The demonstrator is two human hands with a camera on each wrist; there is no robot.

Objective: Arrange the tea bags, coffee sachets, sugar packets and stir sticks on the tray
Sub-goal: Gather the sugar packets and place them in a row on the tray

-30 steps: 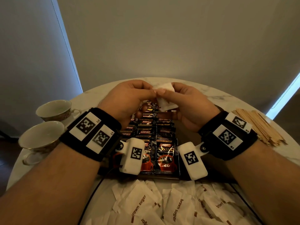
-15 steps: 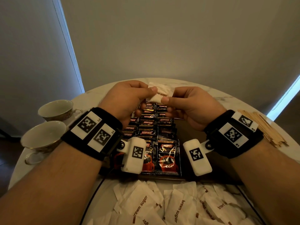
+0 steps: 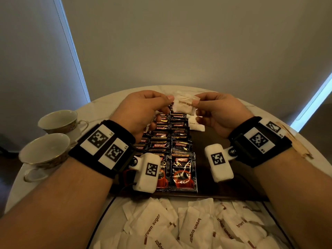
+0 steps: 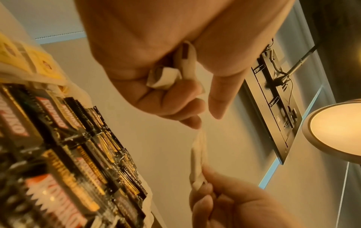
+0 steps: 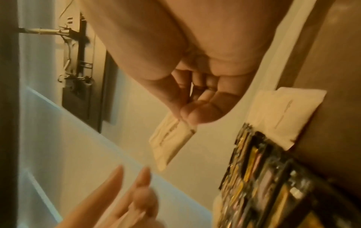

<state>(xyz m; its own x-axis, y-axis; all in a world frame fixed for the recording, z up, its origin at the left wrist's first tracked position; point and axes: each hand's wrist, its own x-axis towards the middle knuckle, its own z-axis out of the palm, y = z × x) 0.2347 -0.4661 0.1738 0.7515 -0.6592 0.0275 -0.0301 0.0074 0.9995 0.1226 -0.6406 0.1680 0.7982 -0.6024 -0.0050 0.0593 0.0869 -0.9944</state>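
Note:
Over the tray's far end my right hand (image 3: 195,104) pinches the corner of a white brown sugar packet (image 3: 183,106). In the right wrist view the same packet (image 5: 171,141) hangs from the right hand (image 5: 185,117). My left hand (image 3: 166,105) is just left of it, with more crumpled sugar packets (image 4: 164,77) gripped in its curled fingers. I cannot tell if its fingertips (image 4: 193,125) still touch the hanging packet. Coffee sachets (image 3: 172,146) lie in two columns on the dark tray (image 3: 212,141). One sugar packet (image 3: 196,124) lies beside them. Yellow tea bags (image 4: 39,61) sit beyond.
A heap of loose sugar packets (image 3: 179,227) covers the round table's near edge. Wooden stir sticks (image 3: 296,142) lie at the right past my wrist. Two teacups (image 3: 57,121) (image 3: 45,151) stand at the left. The tray's right half is bare dark surface.
The hands have drawn slightly apart. The packet they held together now hangs flat, facing me, from the right hand's pinch. The packet lying on the tray has come into view.

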